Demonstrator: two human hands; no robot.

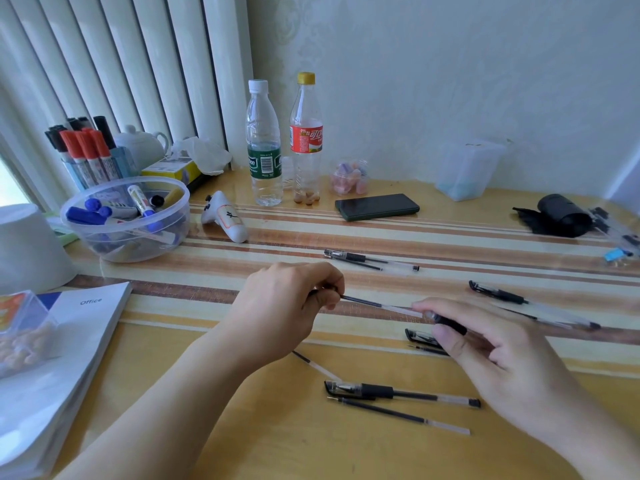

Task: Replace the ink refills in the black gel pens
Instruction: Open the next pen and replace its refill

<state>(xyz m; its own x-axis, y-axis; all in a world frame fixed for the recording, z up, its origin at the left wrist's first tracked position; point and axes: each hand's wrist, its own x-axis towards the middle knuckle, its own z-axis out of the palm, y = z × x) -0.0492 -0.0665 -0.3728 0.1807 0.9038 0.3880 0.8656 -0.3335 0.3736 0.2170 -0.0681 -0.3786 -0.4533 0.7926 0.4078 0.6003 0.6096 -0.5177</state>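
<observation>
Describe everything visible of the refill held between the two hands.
The refill is a thin plastic tube, dark with ink along its left part and clear toward the right. It lies nearly level above the striped table, sloping slightly down to the right. The left hand pinches its left end; its right end meets the pen barrel gripped by the right hand. Its tip is hidden.

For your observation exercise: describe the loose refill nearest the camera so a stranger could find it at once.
Start at the striped table and come to its plain near edge. A capped gel pen lies there; the loose refill lies just in front of it. Unlike the pens, it is a bare thin tube, dark, clear at its right end.
</observation>
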